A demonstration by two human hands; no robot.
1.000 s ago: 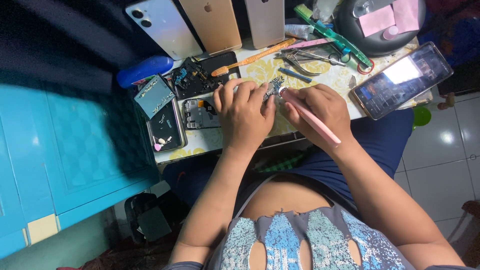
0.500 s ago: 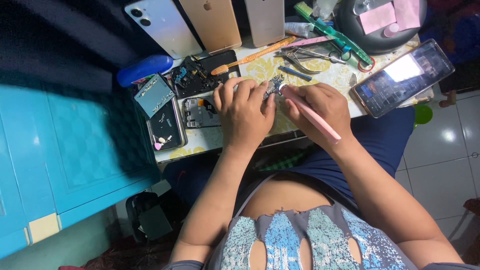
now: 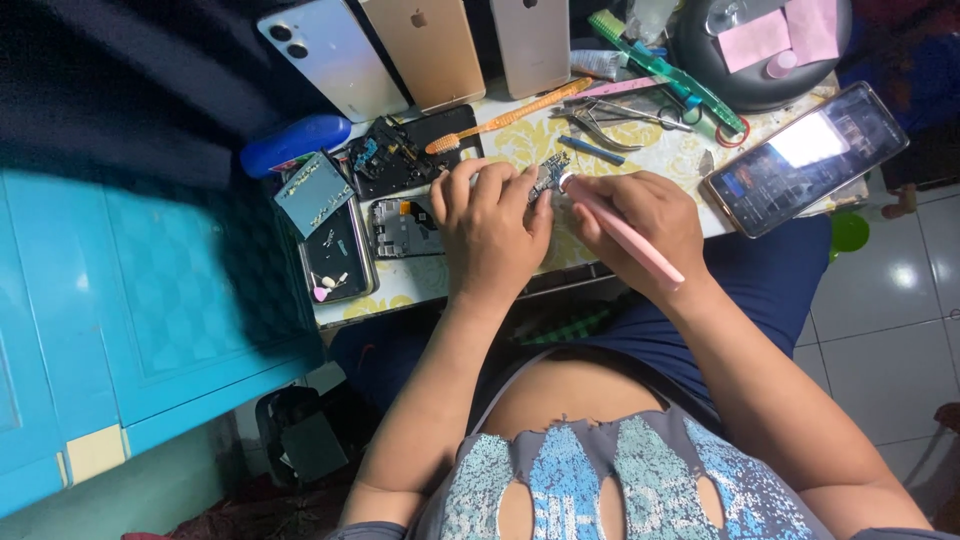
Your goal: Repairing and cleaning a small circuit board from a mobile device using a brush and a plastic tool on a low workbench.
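A small circuit board (image 3: 549, 180) sits pinched at its near edge between the fingertips of the left hand (image 3: 490, 225), whose fingers curl down over it, palm to the table (image 3: 640, 150), forearm running back toward the body. Just right of that pinch, the right hand (image 3: 640, 215) closes around a pink pen-shaped tool (image 3: 625, 235), fingers pressed together on its shaft. The tool's tip meets the board's right edge and its tail slants back over the wrist.

Under both hands lies a pale table cover with a yellow floral print. Just left of the grip, partly under the left hand, rests an opened phone frame (image 3: 405, 228); further left are a dark phone back (image 3: 335, 255) and a teal square pad (image 3: 312, 192). Beyond the grip lie an orange toothbrush (image 3: 510, 115), metal tweezers (image 3: 610, 120) and a green tool (image 3: 665, 70). To the right, a lit phone (image 3: 805, 155) lies tilted at the table's edge. Furthest away, three phones (image 3: 430, 45) lean face down in a row, and a dark round object (image 3: 760, 45) bears pink paper notes. A turquoise cabinet (image 3: 120, 300) stands far left, and white floor tiles (image 3: 890, 330) show to the right.
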